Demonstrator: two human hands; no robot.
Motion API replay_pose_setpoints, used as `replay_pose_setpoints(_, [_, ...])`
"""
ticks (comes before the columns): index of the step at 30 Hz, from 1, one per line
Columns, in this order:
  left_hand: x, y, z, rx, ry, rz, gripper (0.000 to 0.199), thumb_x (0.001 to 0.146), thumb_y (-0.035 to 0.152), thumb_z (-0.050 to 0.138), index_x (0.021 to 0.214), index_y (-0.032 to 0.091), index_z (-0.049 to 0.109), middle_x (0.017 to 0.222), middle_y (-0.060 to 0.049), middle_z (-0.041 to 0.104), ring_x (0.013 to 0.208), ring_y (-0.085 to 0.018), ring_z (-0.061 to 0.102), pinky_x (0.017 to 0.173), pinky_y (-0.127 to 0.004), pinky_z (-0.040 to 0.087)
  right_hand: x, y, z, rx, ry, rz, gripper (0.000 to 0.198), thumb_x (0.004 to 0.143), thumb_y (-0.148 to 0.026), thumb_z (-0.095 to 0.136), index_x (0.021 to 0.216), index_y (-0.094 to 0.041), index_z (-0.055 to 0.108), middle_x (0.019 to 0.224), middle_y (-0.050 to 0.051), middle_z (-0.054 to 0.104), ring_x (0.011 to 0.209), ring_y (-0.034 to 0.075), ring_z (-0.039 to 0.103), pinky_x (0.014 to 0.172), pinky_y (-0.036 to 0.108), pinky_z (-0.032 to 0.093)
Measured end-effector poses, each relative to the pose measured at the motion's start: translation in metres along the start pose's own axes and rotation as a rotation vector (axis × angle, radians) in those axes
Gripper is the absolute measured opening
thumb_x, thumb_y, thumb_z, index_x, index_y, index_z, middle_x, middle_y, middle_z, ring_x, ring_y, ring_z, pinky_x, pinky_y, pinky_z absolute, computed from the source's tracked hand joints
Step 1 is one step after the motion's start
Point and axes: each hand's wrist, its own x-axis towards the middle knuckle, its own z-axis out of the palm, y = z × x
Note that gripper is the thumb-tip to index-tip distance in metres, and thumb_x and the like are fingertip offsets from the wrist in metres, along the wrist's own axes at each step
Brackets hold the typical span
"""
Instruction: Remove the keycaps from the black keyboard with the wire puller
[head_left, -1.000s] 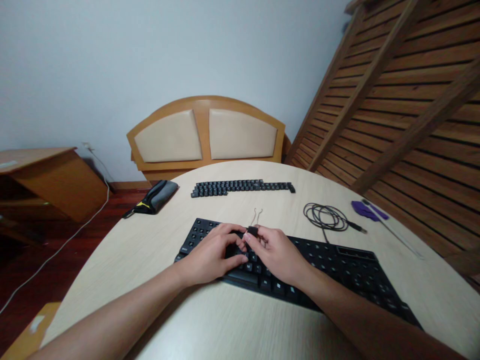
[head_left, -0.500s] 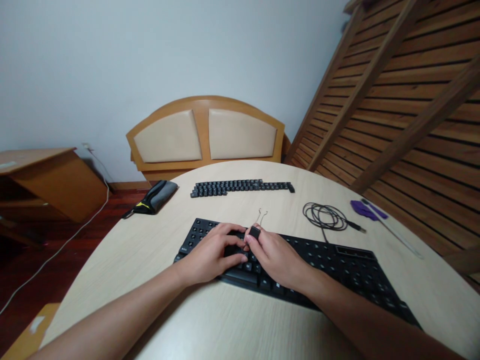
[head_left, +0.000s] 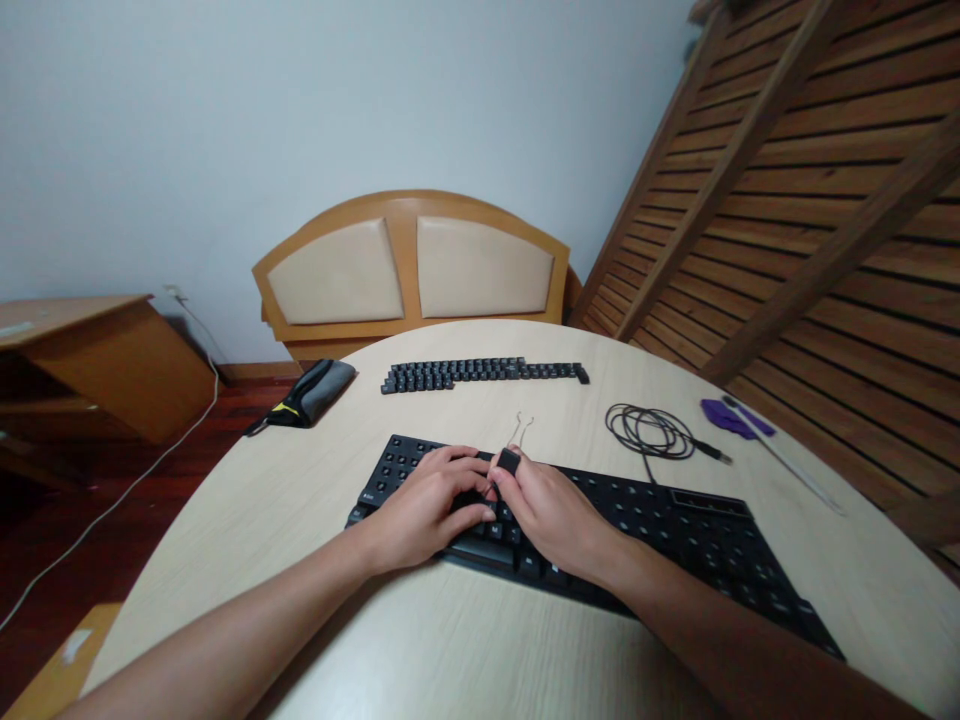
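Note:
A black keyboard (head_left: 697, 545) lies across the table, with many key positions bare of caps and some keycaps still on its lower rows. My right hand (head_left: 544, 510) is closed round the black handle of a keycap puller (head_left: 509, 460). The puller's two thin wires point up and away; its other end is hidden by my fingers over the keyboard. My left hand (head_left: 431, 505) rests on the keyboard's left part, thumb and fingers apart, fingertips among the keys beside the right hand's fingertips. No object shows in it.
Loose black keycaps (head_left: 480, 371) stand in rows at the far side of the round table (head_left: 360, 640). A dark pouch (head_left: 315, 393) lies far left. The coiled cable (head_left: 652, 435), a purple cloth (head_left: 726, 420) and a thin pale rod (head_left: 799, 475) lie to the right.
The puller's wires have tilted slightly up and to the left, and my right fingers have shifted a little with it. My left hand stays nearly in place.

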Motion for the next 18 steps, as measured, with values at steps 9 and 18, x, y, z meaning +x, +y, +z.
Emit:
replay_pose_setpoints(9, [-0.0004, -0.0021, 0.0015, -0.097, 0.049, -0.029, 0.017, 0.087, 0.026, 0.068, 0.103, 0.026, 0.064, 0.116, -0.003, 0.067, 0.128, -0.024, 0.046, 0.108, -0.041, 0.035, 0.002, 0.0004, -0.0004, 0.086, 0.068, 0.041, 0.025, 0.1, -0.032, 0.033, 0.086, -0.021, 0.05, 0.078, 0.004, 0.064, 0.073, 0.019, 0.061, 0.067, 0.029, 0.04])
replay_pose_setpoints(18, [-0.0012, -0.003, 0.0048, -0.136, 0.141, -0.08, 0.029, 0.087, 0.025, 0.068, 0.114, 0.023, 0.059, 0.103, -0.004, 0.066, 0.104, -0.022, 0.06, 0.099, -0.039, 0.044, 0.0029, 0.0043, -0.0002, 0.132, 0.187, 0.088, 0.023, 0.098, -0.035, 0.037, 0.09, -0.021, 0.053, 0.072, 0.002, 0.061, 0.067, 0.018, 0.059, 0.062, 0.026, 0.04])
